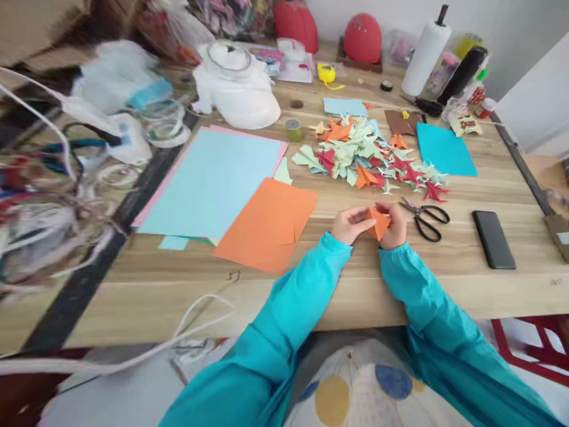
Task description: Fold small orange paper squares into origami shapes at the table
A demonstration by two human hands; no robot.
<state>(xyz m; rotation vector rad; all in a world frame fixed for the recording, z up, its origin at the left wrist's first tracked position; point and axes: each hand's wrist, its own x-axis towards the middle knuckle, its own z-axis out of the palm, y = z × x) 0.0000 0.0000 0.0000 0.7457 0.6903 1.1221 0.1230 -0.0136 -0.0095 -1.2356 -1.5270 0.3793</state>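
Note:
A small folded piece of orange paper is held between my two hands above the wooden table. My left hand pinches its left side, the thumb lying over the front. On the other side, the fingers of my right hand close round the paper's right edge. Behind my hands lies a heap of folded paper figures in pale green, orange, red and blue. Black-handled scissors rest with partly spread blades just right of my right hand. Left of my hands is a larger orange sheet.
Large light blue sheets are stacked on the left, over pink ones. A phone lies at the right. A bright blue sheet, a yellow tape measure and a paper roll are farther back. A white cable crosses the front left edge.

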